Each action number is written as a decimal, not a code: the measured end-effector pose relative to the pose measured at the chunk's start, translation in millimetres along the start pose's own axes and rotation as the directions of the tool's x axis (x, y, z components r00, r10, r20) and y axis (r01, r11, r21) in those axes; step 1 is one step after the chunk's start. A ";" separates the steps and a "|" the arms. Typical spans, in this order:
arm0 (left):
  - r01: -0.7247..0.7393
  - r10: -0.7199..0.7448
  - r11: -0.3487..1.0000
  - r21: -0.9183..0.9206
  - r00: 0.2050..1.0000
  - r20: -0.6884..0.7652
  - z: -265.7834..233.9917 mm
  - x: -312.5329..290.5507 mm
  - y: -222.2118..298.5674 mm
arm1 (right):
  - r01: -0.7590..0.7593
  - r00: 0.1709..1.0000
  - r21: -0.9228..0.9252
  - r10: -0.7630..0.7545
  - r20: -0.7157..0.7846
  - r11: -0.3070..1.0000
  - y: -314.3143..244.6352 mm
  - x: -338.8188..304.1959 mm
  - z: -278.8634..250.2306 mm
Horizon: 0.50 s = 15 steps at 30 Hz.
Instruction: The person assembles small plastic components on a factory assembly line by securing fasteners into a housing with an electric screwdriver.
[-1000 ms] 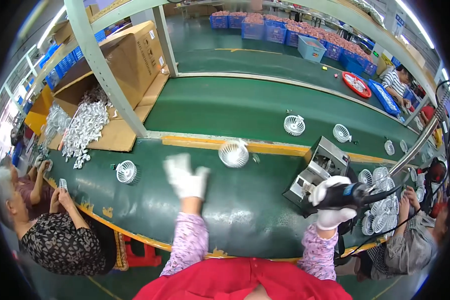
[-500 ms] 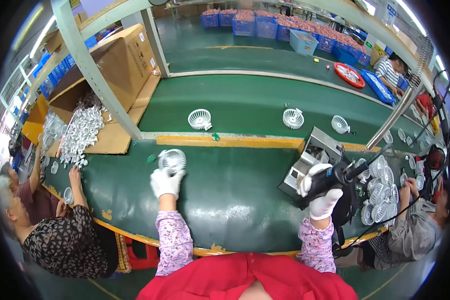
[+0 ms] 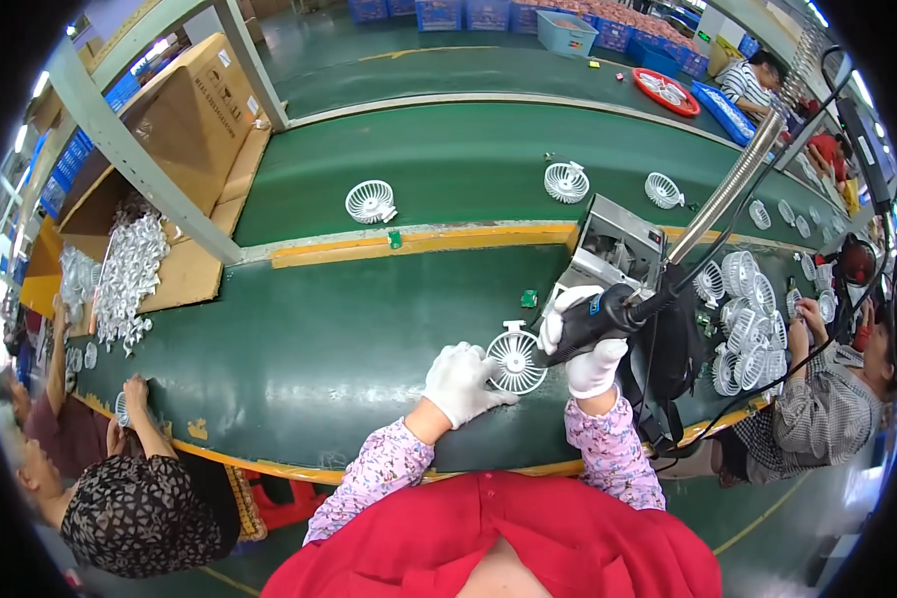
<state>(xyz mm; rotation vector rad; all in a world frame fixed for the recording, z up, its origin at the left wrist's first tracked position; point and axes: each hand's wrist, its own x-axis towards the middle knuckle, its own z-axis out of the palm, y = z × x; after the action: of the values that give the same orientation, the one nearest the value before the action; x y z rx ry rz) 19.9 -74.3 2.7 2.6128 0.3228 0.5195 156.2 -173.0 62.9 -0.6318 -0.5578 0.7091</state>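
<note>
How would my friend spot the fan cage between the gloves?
Find the green worktable, in front of the red shirt. Between the white-gloved left hand and the black corded power tool in the right hand is a round white fan cage. Unlike the piled cages at right, it is by itself, tab pointing away from the shirt.

Left hand (image 3: 460,385) shifted right, guard (image 3: 515,365) now beside tool (image 3: 596,325)

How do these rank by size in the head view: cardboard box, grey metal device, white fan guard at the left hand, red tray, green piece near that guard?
1. Cardboard box
2. Grey metal device
3. White fan guard and red tray: look alike, so unranked; the guard is nearer the camera
4. Green piece
</note>
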 end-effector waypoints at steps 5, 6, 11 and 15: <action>0.024 -0.024 1.000 0.000 0.999 0.022 -0.4 -1.6 0.1 | -0.028 1.000 -0.018 0.027 -0.012 0.999 8.2 0.2 4.8; 0.019 -0.019 1.000 0.000 1.000 0.016 -0.6 -2.0 0.0 | -0.055 0.998 -0.023 0.055 -0.007 0.998 13.2 -0.6 -1.2; 0.037 -0.037 0.999 -0.007 0.999 0.035 -1.0 0.2 1.2 | -0.144 0.989 -0.036 0.145 0.030 0.989 18.1 -1.8 -4.5; 0.025 -0.025 1.000 0.001 0.999 0.031 -0.8 -0.3 1.0 | -0.124 0.985 -0.059 0.130 0.116 0.991 17.2 -2.4 -0.6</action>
<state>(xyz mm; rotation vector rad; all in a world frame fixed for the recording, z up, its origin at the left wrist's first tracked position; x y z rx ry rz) 19.4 -75.0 3.7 2.6108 0.3451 0.4700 147.8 -164.8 50.0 -0.6806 -0.6529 0.8587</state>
